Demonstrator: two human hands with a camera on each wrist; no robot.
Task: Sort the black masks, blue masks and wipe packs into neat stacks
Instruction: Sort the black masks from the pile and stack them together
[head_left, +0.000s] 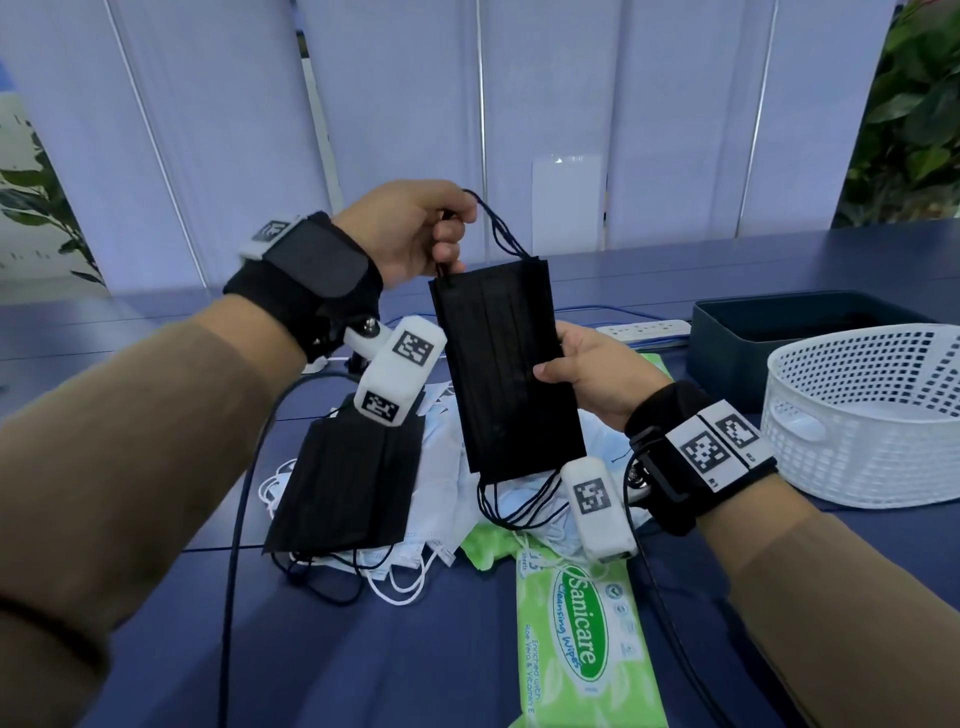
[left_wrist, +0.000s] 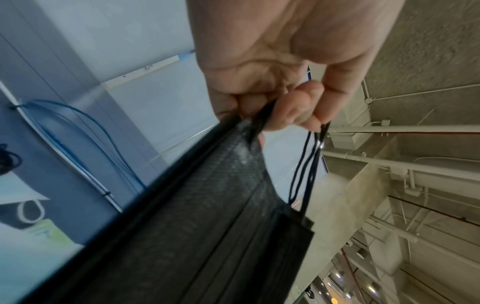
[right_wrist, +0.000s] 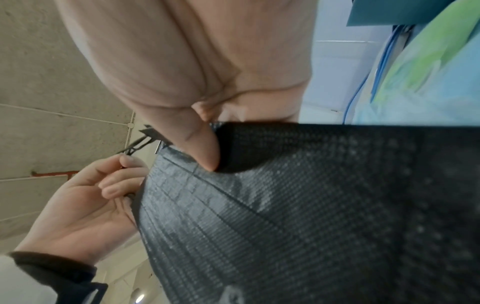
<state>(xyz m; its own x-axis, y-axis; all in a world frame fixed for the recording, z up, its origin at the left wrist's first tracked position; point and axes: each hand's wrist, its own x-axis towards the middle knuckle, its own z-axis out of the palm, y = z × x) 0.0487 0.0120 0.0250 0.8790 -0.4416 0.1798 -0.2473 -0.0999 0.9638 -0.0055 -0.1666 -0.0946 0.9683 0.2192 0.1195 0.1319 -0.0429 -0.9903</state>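
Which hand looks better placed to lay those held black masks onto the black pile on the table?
Probably the left hand: it grips the held masks at the top corner, and the black pile lies on its side. The right hand only pinches their edge.

The head view looks forward and down from above both forearms onto the dark blue table (head_left: 332, 649), with pale vertical blinds (head_left: 405, 114) across the upper frame. The left wrist view sits close under the left hand (left_wrist: 272, 67), tipped sideways with ceiling at right, while the right wrist view looks up past the right hand (right_wrist: 207, 67). All three share the flat stack of pleated black fabric masks (head_left: 506, 364) (left_wrist: 207, 236) (right_wrist: 311, 216); the left hand (right_wrist: 85, 209) also shows at lower left of the right wrist view.
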